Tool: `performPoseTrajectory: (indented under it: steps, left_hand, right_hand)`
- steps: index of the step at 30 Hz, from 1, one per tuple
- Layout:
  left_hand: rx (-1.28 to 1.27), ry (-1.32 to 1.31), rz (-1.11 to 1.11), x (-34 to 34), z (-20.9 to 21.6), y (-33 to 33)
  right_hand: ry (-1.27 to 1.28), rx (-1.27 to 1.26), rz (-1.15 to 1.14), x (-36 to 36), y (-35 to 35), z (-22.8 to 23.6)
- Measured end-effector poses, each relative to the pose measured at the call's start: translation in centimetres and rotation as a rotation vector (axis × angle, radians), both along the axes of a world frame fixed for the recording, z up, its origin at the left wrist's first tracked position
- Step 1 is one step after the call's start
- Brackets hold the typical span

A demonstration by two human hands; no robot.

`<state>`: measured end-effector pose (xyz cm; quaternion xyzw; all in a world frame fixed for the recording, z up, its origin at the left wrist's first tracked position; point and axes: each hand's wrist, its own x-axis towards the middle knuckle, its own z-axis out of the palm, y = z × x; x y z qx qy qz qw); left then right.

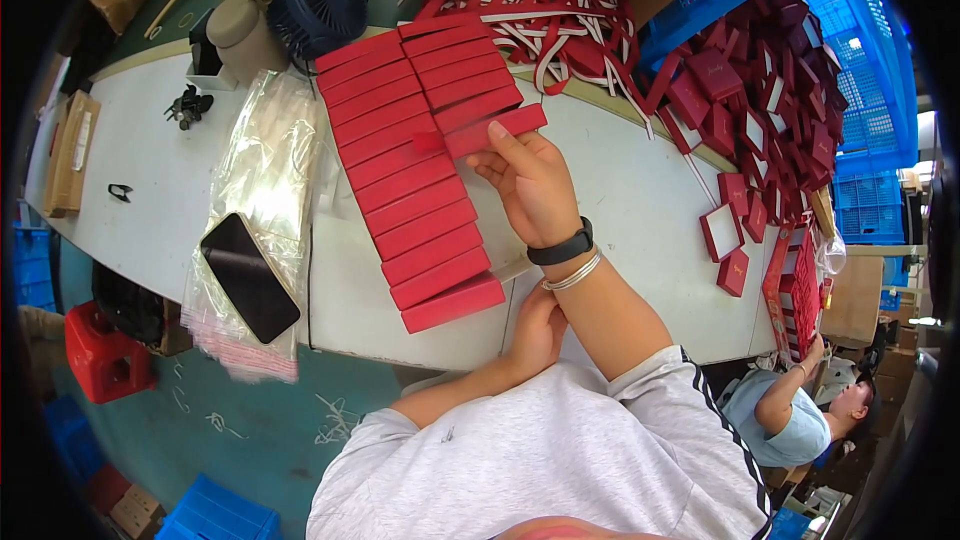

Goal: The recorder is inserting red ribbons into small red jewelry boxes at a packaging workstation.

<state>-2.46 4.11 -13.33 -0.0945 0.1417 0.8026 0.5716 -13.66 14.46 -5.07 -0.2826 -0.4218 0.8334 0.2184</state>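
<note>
Red flat boxes stand in two side-by-side rows on the white table. My right hand, with a dark band on its wrist, is closed on a red box at the near end of the right row. Its thumb presses on this box, which sits at a slant to the others. My left hand is at the table's front edge, below the right forearm. That forearm covers its fingers, so their grip does not show. A box at the near end of the long left row lies slightly askew.
Clear plastic bags with a black phone on top lie left. Behind are a fan and a heap of red-and-white strips. Many small dark-red boxes pile up right, near a blue crate. Another person sits right.
</note>
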Motion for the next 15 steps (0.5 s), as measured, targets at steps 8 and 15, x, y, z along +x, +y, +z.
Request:
performPoseTrajectory:
  steps: [8,15]
  left_hand:
    - [-0.049,0.020,-0.007,0.7,-1.5,-0.2]
    - [-0.073,-0.024,0.026,0.2,-0.3,0.2]
  right_hand:
    - [-0.018,0.006,-0.016,-0.7,-0.1,-0.9]
    - [-0.027,0.013,0.058,-1.2,1.1,-2.2]
